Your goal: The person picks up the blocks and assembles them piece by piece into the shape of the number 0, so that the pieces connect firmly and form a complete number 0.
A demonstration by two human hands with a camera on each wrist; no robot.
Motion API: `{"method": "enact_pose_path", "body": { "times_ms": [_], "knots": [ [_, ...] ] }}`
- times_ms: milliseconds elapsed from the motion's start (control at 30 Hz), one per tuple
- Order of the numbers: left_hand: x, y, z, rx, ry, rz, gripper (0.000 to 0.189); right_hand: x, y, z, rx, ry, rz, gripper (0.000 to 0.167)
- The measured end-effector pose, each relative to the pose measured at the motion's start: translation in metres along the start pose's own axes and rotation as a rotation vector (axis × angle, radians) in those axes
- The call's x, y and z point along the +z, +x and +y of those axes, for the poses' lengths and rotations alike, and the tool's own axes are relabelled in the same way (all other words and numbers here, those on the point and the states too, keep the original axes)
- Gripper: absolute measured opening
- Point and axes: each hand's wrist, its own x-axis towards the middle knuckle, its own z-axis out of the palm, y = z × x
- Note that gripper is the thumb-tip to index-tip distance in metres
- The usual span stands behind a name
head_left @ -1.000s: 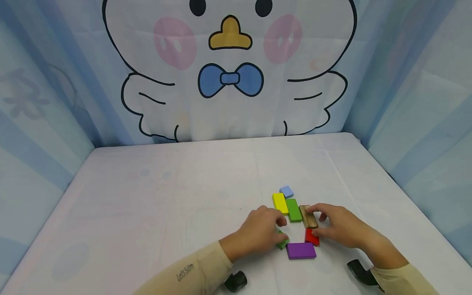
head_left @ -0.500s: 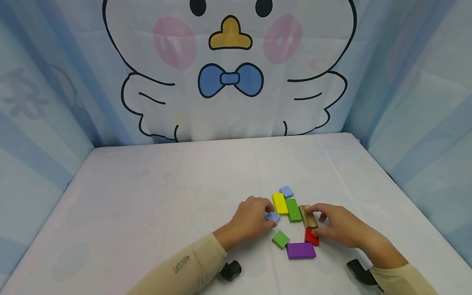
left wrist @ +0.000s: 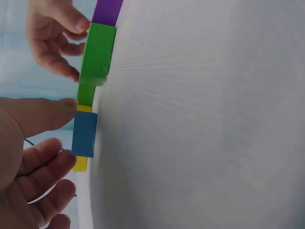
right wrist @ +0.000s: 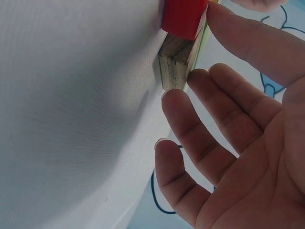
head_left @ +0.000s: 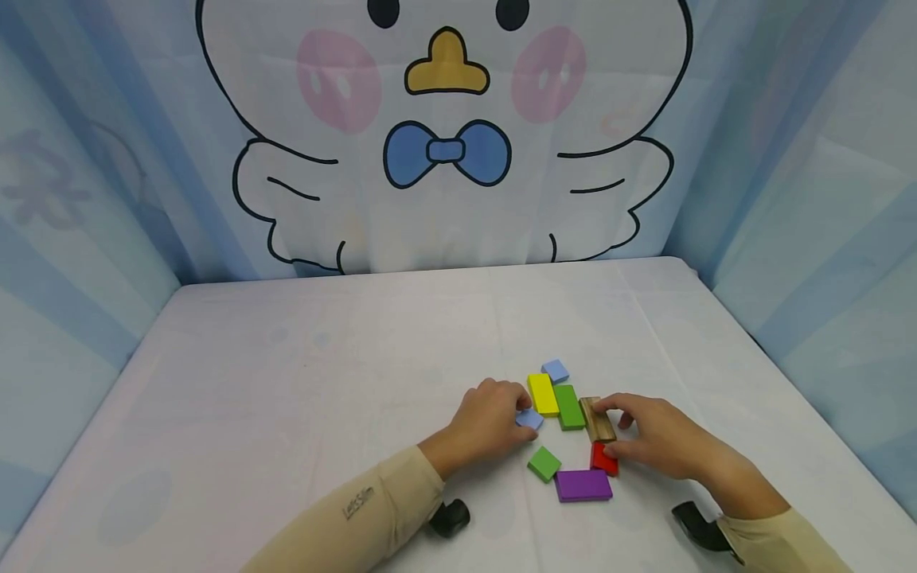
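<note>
My left hand [head_left: 489, 422] pinches a small blue block [head_left: 530, 419] between thumb and fingers; in the left wrist view that blue block [left wrist: 85, 134] lies on the cloth. A yellow block [head_left: 543, 395] is just right of it. The right hand [head_left: 662, 440] rests its thumb on a red block [head_left: 604, 459] and its fingertips on a brown wood-grain block [head_left: 598, 419]. Between yellow and brown lies a long green block [head_left: 570, 407]. Nearer are a small green block [head_left: 544, 464] and a purple block [head_left: 583, 485]. Another blue block [head_left: 555, 371] sits at the far end.
A white cloth [head_left: 322, 398] covers the table. Printed curtains [head_left: 444, 223] hang at the back and both sides. Black wrist devices [head_left: 450, 519] show beneath the forearms.
My left hand has left the small green block and moved up and left to the near blue block, holding it over the last half second. The right hand stays in place.
</note>
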Motion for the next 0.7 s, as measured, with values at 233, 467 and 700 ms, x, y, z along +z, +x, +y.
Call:
{"method": "enact_pose_path", "body": {
  "times_ms": [233, 467, 700],
  "knots": [
    [0.0003, 0.0027, 0.0015, -0.013, 0.019, -0.005, 0.031, 0.0, 0.0004, -0.001, 0.01, 0.008, -0.001, 0.056],
    [0.0001, 0.0022, 0.0026, -0.015, 0.024, -0.002, 0.029, -0.0006, 0.0004, -0.0012, 0.002, 0.003, -0.002, 0.056],
    [0.0009, 0.0023, 0.0029, -0.011, 0.034, 0.0, 0.028, -0.0007, 0.0002, -0.0019, 0.022, 0.008, -0.006, 0.056]
  ]
}}
